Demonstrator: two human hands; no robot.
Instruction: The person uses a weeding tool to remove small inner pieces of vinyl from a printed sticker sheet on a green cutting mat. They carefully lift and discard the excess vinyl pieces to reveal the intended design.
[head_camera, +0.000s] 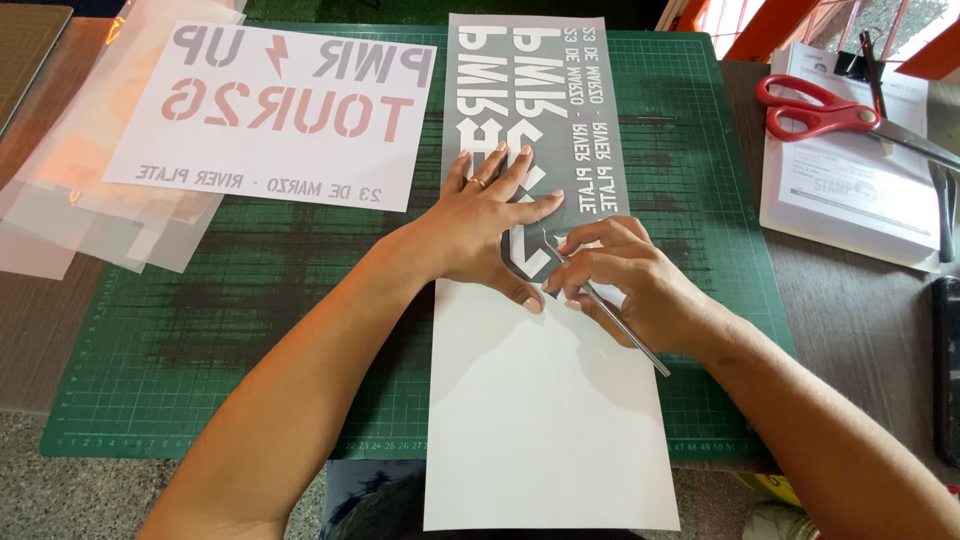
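Grey vinyl sheet (530, 120) pinned under flat left hand (490, 220), fingers spread; right hand (620, 285) fingers pinching metal tool (625, 325).

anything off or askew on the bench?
Nothing damaged or spilled. The translucent sheets at far left are fanned unevenly and hang past the green mat. The red scissors lie on a paper stack. Both hands work the grey sheet.

Green gridded mat (250, 330), red-handled scissors (815, 108)
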